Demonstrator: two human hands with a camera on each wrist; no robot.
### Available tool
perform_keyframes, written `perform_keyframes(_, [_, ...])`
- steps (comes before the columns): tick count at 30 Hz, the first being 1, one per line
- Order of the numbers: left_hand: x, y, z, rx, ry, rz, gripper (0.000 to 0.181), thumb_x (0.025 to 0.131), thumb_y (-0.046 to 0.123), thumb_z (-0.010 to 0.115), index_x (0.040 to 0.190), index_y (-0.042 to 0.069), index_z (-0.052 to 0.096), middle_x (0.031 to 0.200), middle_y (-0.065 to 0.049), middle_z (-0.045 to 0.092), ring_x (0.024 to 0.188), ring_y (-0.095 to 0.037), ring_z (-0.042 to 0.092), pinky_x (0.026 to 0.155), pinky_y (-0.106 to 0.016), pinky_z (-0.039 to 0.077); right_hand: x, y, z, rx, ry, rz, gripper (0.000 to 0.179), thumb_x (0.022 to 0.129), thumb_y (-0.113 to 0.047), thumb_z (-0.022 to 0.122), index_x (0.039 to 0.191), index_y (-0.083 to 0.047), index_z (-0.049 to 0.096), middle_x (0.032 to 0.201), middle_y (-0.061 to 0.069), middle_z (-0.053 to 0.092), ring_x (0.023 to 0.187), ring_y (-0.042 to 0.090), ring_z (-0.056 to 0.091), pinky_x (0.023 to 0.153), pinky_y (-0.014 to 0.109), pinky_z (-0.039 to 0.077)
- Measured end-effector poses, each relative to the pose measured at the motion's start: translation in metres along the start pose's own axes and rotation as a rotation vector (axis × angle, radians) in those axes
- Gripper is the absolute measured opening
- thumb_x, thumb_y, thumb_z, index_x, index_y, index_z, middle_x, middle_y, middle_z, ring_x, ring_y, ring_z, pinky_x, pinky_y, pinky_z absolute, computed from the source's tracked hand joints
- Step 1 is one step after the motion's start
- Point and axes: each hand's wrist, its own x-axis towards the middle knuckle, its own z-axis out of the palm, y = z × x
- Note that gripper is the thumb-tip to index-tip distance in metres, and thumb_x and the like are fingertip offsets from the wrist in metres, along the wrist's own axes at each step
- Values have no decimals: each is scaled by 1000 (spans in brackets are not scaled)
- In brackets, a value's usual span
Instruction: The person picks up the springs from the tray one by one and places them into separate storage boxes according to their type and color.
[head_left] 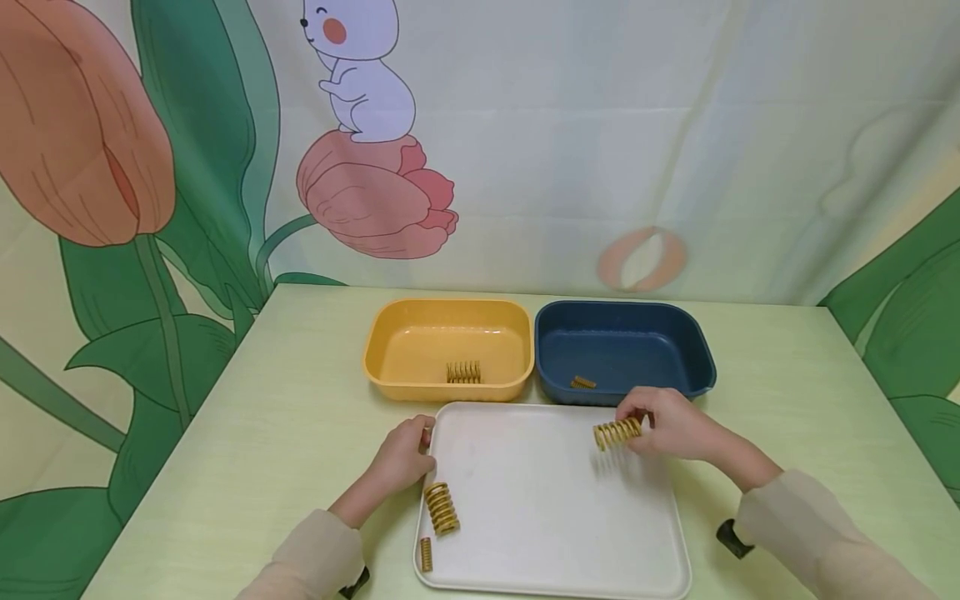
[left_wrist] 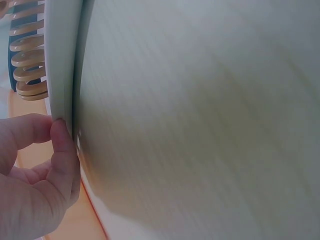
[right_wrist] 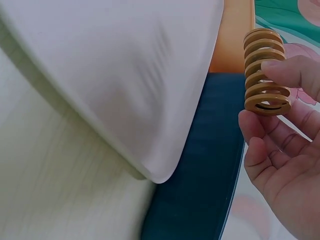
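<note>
A large yellow spring [head_left: 617,434] is pinched between the thumb and fingers of my right hand [head_left: 670,423], raised over the far right part of the white tray [head_left: 555,517]. The right wrist view shows the same spring [right_wrist: 265,72] lengthwise, with the thumb [right_wrist: 287,72] across its coils. My left hand [head_left: 401,457] grips the tray's left rim near its far corner; the left wrist view shows thumb and fingers [left_wrist: 62,145] meeting at that rim. Inside the tray, near the left edge, lie another large spring [head_left: 442,509] and a small spring [head_left: 426,554].
Behind the tray, a yellow bin [head_left: 450,392] with a large spring [head_left: 463,372] stands beside a dark blue bin [head_left: 626,396] holding a small spring [head_left: 582,382]. A printed curtain [head_left: 540,167] hangs behind the light green table [head_left: 780,375].
</note>
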Motion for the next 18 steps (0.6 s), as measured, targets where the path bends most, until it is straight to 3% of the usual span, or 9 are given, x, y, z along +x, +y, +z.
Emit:
perform_keyframes(8, [1, -1, 0, 10, 5, 6, 47, 66, -7, 60, 112, -7, 49, 81, -6, 48, 72, -17, 43, 63, -25, 36, 5, -3, -1, -3, 14, -3, 22, 66, -12, 72, 86, -14, 63, 81, -6, 56, 69, 7, 48, 58, 20, 41])
perform_keyframes(18, [0, -2, 0, -7, -6, -7, 51, 66, -8, 60, 116, -8, 47, 82, -6, 48, 72, -17, 43, 61, -25, 37, 11, -9, -4, 14, 24, 27, 21, 67, -9, 71, 87, -10, 63, 82, 1, 57, 72, 19, 49, 60, 21, 40])
